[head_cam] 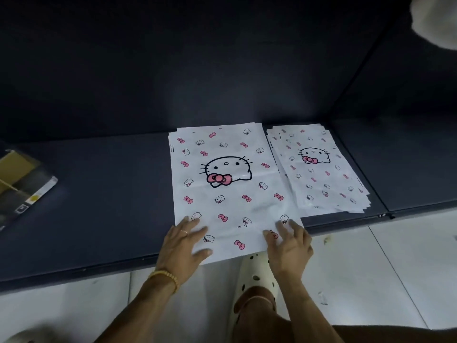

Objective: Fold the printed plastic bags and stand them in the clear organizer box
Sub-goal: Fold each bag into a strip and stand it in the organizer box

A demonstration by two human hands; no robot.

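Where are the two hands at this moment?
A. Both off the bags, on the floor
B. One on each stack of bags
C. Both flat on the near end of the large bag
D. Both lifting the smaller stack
C: the left hand and right hand lie with fingers spread on the near edge of the large bag, while the smaller stack to the right is untouched.

I've got a single head view, looking forward and steeply down from close above the near edge of the dark mattress (pixel 99 194). It takes in the mattress's far edge, the wall behind, and white floor (pixel 371 268) below.
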